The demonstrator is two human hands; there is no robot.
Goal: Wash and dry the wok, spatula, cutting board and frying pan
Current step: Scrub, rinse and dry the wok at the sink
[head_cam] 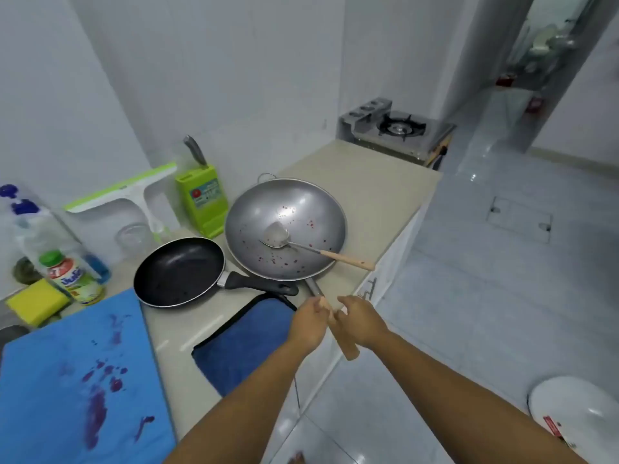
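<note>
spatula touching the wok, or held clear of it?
Touching. The head view shows the spatula blade lying on the inner floor of the wok, with its shaft resting across the near rim.

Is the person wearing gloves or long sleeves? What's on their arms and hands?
No gloves. The left hand and the right hand are bare. The arms are bare too, with no sleeves anywhere in the picture. I can't see a watch, a bracelet or a ring, though the fingers are a bit blurry.
</note>
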